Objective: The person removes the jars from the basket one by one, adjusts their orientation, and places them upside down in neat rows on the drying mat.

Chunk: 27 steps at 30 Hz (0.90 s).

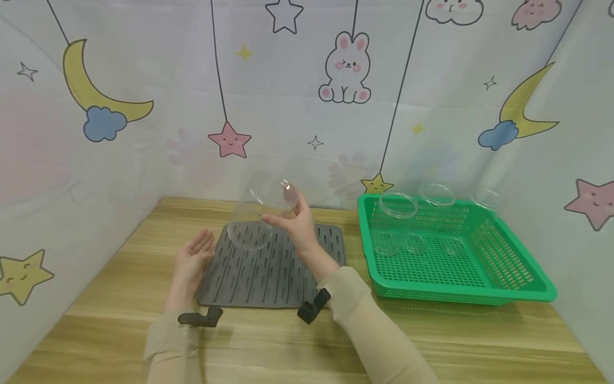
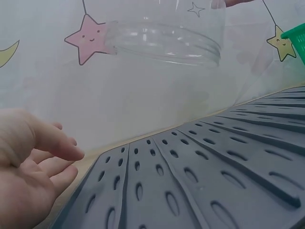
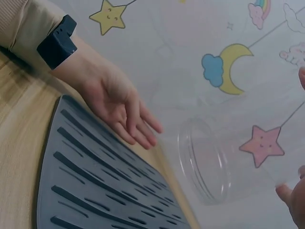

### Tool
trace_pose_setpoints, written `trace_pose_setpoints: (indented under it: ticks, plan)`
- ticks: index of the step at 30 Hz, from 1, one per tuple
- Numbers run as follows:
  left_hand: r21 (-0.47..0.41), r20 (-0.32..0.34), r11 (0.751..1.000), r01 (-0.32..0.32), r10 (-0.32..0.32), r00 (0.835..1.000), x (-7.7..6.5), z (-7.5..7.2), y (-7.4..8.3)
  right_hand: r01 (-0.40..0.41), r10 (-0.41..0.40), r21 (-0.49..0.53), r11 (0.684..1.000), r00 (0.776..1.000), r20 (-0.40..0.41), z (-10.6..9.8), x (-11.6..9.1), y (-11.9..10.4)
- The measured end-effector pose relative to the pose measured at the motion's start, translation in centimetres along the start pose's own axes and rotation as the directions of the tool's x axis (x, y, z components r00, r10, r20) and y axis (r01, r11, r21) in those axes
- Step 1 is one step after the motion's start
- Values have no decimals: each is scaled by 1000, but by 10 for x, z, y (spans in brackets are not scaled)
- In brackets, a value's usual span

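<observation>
My right hand [image 1: 301, 226] grips a clear jar [image 1: 242, 213] near its upper end, thumb on the near side. The jar hangs tilted above the grey ridged drying mat [image 1: 288, 282], its threaded mouth facing down in the left wrist view. Past the mat's left edge is my left hand [image 1: 192, 258], palm turned inward, fingers loosely extended and holding nothing. In the right wrist view, the left hand's fingers point toward the jar's threaded rim [image 3: 205, 162], with a gap between.
To the right of the mat sits a green plastic basket [image 1: 460, 296] with three clear jars inside, one of them a near-left jar [image 1: 398, 205]. The wooden table [image 1: 268, 346] meets a patterned curtain [image 1: 283, 96] at the back and sides.
</observation>
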<state>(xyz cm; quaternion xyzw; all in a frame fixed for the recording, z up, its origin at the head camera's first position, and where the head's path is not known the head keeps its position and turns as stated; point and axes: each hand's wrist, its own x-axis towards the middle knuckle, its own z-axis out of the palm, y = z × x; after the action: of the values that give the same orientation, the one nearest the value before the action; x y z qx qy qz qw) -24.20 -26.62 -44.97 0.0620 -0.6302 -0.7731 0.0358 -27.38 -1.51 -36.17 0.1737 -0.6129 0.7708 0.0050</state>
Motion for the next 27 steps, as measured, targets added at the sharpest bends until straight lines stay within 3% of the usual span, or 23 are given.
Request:
trace_pose_setpoints:
  ticks: [6,13,27]
  plan:
    - [-12,8,1000,14,-14,1000,2,-2,-2,-21,25,-135,991,999,32,6,6,8]
    - [2,34,999,35,-35,999,3,-5,-3,-66,79,-225,972,996,51,13,14,20]
    - [22,42,996,87,-88,995,5,-1,-4,-56,90,-380,923,993,73,27,21,38]
